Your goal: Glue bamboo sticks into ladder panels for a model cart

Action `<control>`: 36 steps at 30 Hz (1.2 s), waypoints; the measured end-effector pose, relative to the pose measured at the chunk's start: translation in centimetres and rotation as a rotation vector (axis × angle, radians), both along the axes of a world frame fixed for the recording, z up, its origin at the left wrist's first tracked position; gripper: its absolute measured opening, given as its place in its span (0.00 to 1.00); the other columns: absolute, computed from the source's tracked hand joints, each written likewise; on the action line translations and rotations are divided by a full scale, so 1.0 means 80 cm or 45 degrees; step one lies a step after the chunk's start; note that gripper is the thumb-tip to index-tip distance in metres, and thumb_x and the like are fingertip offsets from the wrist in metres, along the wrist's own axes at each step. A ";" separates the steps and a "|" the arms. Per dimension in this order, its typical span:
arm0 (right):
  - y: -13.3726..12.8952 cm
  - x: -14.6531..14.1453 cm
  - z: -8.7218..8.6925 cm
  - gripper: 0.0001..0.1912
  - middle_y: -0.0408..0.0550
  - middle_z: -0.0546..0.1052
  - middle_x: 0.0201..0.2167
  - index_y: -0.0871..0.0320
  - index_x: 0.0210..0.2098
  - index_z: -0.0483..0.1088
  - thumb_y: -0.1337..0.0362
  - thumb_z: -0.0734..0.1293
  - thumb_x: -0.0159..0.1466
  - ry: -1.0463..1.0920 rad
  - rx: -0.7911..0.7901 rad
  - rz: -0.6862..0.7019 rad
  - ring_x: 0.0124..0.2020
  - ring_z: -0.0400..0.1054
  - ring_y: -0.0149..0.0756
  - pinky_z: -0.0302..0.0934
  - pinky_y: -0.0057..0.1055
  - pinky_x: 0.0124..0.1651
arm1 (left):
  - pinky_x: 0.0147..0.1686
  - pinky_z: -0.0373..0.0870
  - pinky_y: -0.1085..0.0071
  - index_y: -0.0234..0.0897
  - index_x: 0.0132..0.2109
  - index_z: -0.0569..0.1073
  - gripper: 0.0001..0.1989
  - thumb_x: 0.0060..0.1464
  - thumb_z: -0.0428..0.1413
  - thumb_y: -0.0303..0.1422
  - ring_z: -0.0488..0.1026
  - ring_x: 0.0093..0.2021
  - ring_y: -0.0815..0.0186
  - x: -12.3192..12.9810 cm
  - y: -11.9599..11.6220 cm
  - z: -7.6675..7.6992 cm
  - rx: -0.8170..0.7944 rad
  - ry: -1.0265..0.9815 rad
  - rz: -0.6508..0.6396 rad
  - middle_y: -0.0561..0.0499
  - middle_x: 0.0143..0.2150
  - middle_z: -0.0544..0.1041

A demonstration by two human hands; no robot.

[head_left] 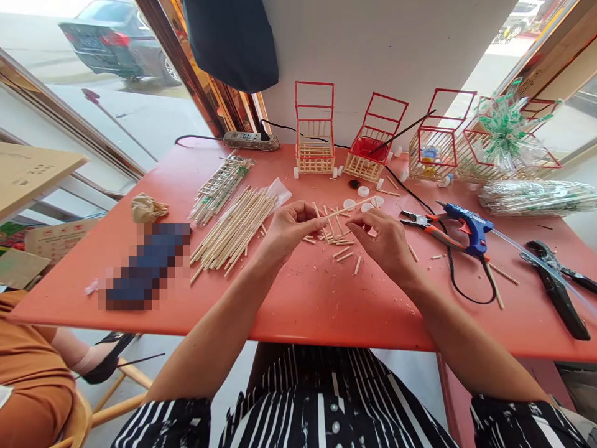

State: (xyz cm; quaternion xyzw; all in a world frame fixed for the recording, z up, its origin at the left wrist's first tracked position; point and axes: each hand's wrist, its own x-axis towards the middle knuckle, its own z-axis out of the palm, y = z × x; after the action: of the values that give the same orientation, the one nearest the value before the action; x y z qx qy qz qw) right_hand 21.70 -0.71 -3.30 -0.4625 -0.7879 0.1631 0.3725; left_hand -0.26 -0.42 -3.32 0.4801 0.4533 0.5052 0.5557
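My left hand [295,229] is closed in a pinch on a thin wooden stick [316,211], just above the red table. My right hand [381,241] is also closed, thumb and fingertips together; what they hold, if anything, is too small to make out. Beneath and between both hands lie several short cut stick pieces [342,252]. A bundle of long wooden sticks [236,227] rests beside my left hand. White round caps [363,191] lie just beyond my right hand.
Small stick-built carts [315,149] with red handles line the back wall. A blue glue gun [471,227], pliers [433,230] and a black-handled tool [557,292] lie right. On the left are a blurred dark object [149,264] and a power strip [252,141]. Another person's orange clothing [32,373] shows lower left.
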 end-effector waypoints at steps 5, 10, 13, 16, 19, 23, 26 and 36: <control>0.000 -0.002 -0.005 0.06 0.48 0.79 0.33 0.53 0.37 0.81 0.63 0.71 0.69 -0.076 0.022 0.000 0.36 0.70 0.39 0.63 0.37 0.45 | 0.23 0.72 0.75 0.35 0.30 0.74 0.19 0.38 0.73 0.41 0.72 0.22 0.71 0.004 -0.001 0.003 0.016 0.041 -0.005 0.54 0.24 0.76; 0.003 -0.005 -0.010 0.07 0.48 0.79 0.34 0.54 0.34 0.79 0.62 0.70 0.69 -0.144 0.013 -0.005 0.35 0.69 0.39 0.61 0.36 0.44 | 0.24 0.72 0.74 0.36 0.29 0.73 0.18 0.41 0.72 0.41 0.73 0.22 0.70 0.008 -0.002 0.000 0.080 0.106 -0.036 0.54 0.23 0.76; 0.004 -0.006 -0.011 0.09 0.48 0.80 0.33 0.55 0.31 0.77 0.62 0.70 0.69 -0.180 0.004 -0.012 0.34 0.68 0.39 0.60 0.36 0.43 | 0.24 0.72 0.73 0.36 0.28 0.72 0.18 0.41 0.72 0.41 0.73 0.22 0.70 0.010 -0.003 0.000 0.089 0.126 -0.031 0.54 0.22 0.76; 0.005 -0.007 -0.012 0.10 0.47 0.78 0.31 0.55 0.29 0.75 0.62 0.71 0.68 -0.207 0.020 -0.025 0.32 0.67 0.38 0.58 0.36 0.42 | 0.24 0.72 0.73 0.36 0.27 0.72 0.17 0.41 0.72 0.40 0.73 0.21 0.70 0.012 -0.004 0.003 0.099 0.127 -0.019 0.54 0.22 0.75; 0.006 -0.008 -0.012 0.11 0.46 0.78 0.30 0.55 0.29 0.74 0.62 0.71 0.69 -0.220 0.023 -0.023 0.32 0.67 0.37 0.57 0.36 0.42 | 0.24 0.71 0.73 0.36 0.27 0.72 0.16 0.42 0.71 0.38 0.72 0.21 0.70 0.013 -0.006 0.005 0.122 0.122 -0.014 0.55 0.22 0.74; 0.005 -0.010 -0.012 0.12 0.46 0.77 0.30 0.55 0.28 0.73 0.63 0.69 0.69 -0.202 -0.005 -0.005 0.32 0.67 0.37 0.58 0.35 0.41 | 0.24 0.72 0.73 0.36 0.27 0.72 0.15 0.42 0.70 0.36 0.73 0.21 0.70 0.014 -0.007 0.007 0.128 0.104 -0.022 0.55 0.22 0.74; 0.005 -0.011 -0.012 0.12 0.46 0.77 0.30 0.55 0.28 0.72 0.64 0.69 0.69 -0.174 -0.022 0.001 0.33 0.67 0.38 0.59 0.35 0.41 | 0.24 0.72 0.73 0.36 0.26 0.72 0.15 0.42 0.70 0.36 0.72 0.21 0.70 0.014 -0.007 0.007 0.120 0.105 -0.020 0.55 0.22 0.74; 0.005 -0.014 -0.016 0.12 0.46 0.75 0.28 0.55 0.27 0.71 0.64 0.69 0.68 -0.140 -0.037 -0.023 0.32 0.67 0.38 0.58 0.34 0.40 | 0.24 0.72 0.74 0.36 0.27 0.72 0.16 0.43 0.71 0.37 0.73 0.22 0.70 0.013 -0.005 0.004 0.122 0.104 -0.032 0.55 0.22 0.75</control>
State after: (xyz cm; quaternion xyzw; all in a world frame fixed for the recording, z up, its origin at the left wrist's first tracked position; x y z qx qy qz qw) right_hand 20.62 -0.31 -4.56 -0.4832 -0.8006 0.1457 0.3232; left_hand 0.77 -0.81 -3.04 0.5320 0.4449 0.4992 0.5194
